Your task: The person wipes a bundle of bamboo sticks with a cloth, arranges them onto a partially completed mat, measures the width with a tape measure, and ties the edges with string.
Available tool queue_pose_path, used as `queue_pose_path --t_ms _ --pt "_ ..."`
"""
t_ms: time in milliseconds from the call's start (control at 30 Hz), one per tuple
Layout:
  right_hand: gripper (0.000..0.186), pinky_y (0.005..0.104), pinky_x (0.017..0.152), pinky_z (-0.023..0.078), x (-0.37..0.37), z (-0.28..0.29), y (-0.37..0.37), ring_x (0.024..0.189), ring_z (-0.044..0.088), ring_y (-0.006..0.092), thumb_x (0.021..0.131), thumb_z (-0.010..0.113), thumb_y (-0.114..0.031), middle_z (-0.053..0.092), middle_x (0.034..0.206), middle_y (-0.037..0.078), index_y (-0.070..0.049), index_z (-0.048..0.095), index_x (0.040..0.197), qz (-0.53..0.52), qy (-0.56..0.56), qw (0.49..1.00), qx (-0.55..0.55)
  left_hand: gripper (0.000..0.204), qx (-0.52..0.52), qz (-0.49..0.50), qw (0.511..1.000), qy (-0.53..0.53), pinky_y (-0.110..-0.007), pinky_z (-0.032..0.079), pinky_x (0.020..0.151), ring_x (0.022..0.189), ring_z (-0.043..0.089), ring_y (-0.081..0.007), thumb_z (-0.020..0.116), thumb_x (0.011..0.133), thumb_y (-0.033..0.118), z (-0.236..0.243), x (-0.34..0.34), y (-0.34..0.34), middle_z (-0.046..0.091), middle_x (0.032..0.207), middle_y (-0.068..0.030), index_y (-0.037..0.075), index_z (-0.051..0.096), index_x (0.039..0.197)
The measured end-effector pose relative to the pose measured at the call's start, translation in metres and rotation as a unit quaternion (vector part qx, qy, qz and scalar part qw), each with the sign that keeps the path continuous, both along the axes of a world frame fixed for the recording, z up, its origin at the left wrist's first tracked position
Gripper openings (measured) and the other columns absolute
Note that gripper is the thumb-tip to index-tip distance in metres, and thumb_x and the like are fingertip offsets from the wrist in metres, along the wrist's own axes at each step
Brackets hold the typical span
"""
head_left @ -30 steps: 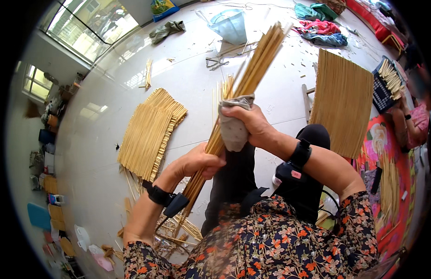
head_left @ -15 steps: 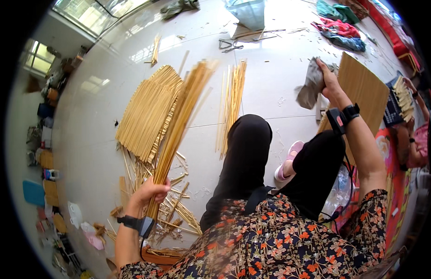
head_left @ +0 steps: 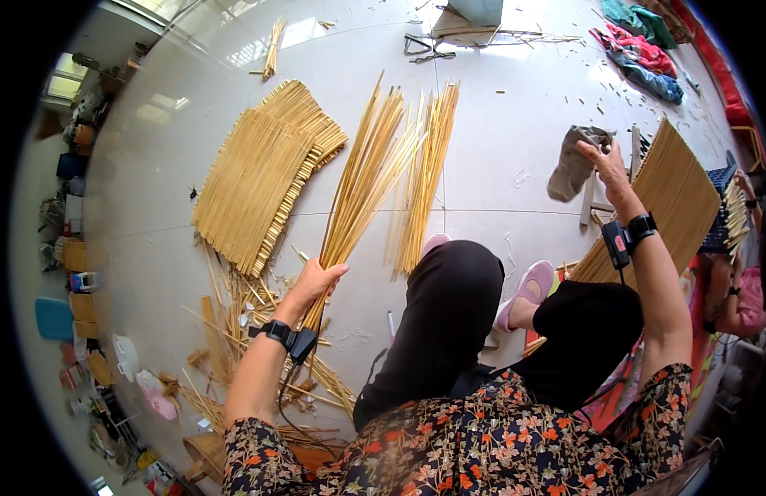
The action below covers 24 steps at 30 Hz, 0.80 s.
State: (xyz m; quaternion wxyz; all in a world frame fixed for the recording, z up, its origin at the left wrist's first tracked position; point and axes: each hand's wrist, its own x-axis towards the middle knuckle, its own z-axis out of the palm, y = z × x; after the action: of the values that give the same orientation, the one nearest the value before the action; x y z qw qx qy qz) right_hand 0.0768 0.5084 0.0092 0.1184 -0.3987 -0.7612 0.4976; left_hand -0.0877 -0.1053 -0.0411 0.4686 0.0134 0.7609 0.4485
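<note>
My left hand (head_left: pixel 315 279) is closed round the lower part of a bundle of thin bamboo strips (head_left: pixel 362 186), whose upper ends fan out over the floor. A second loose bundle of strips (head_left: pixel 432 169) lies just to its right. Up on the right, my right hand (head_left: pixel 606 164) pinches a limp grey cloth (head_left: pixel 571 165), possibly a sock or glove. Below that hand stands a tilted panel of close-set strips (head_left: pixel 668 198). To the left of the held bundle, stacked slatted mats (head_left: pixel 255 182) rest on the floor.
Scattered strip offcuts (head_left: pixel 234 331) cover the floor at my left. Metal tongs or shears (head_left: pixel 428 48) and a pale blue bin (head_left: pixel 475 11) are at the far side. Crumpled clothes (head_left: pixel 643 54) lie far right. Another person's arm (head_left: pixel 734 302) shows at the right edge, beside a dark blue crate (head_left: pixel 717 207).
The bundle in my left hand has swung to the right and its top has spread apart. My right hand still holds the grey cloth. The whole view has shifted somewhat.
</note>
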Motion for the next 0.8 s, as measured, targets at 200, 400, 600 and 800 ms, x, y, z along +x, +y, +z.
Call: queue_pose_path --t_ms 200,400,600,800 --pt "0.08 0.0375 0.098 0.048 0.021 -0.028 -0.038 0.124 0.055 0.0293 0.089 0.074 -0.033 0.045 0.147 0.024 0.001 0.034 0.15 0.059 -0.123 0.988 -0.068 0.015 0.017 0.073 0.996 0.05 -0.026 0.05 0.05 0.054 0.058 -0.0105 0.072 0.089 0.012 -0.084 -0.032 0.037 0.06 0.067 -0.0017 0.002 0.062 0.087" --pt "0.047 0.0339 0.089 0.054 0.037 0.035 -0.115 0.108 0.064 0.0234 0.093 0.067 -0.01 0.061 0.13 0.017 0.005 0.052 0.134 0.226 -0.146 0.953 -0.142 0.012 0.051 0.144 0.988 0.023 -0.027 0.052 0.053 0.057 0.06 -0.0128 0.07 0.09 0.008 -0.157 -0.064 0.05 0.062 0.072 -0.0037 0.002 0.061 0.092" --pt "0.044 0.0397 0.087 0.053 0.037 0.095 -0.165 0.102 0.064 0.0358 0.083 0.074 -0.015 0.064 0.115 0.017 -0.003 0.059 0.122 0.413 -0.168 0.894 0.046 0.025 -0.15 0.062 0.981 0.107 -0.036 0.056 0.061 0.062 0.066 -0.0233 0.073 0.081 0.014 -0.213 -0.084 0.039 0.065 0.073 -0.009 -0.001 0.06 0.097" --pt "0.041 0.0429 0.081 0.053 0.035 0.081 -0.168 0.098 0.064 0.0365 0.081 0.073 -0.014 0.064 0.111 0.015 -0.003 0.06 0.118 0.439 -0.196 0.875 0.066 0.05 -0.362 -0.048 0.901 0.234 -0.051 0.053 0.089 0.102 0.063 -0.0419 0.076 0.076 0.026 -0.246 -0.084 0.017 0.064 0.108 -0.0205 0.0 0.057 0.115"
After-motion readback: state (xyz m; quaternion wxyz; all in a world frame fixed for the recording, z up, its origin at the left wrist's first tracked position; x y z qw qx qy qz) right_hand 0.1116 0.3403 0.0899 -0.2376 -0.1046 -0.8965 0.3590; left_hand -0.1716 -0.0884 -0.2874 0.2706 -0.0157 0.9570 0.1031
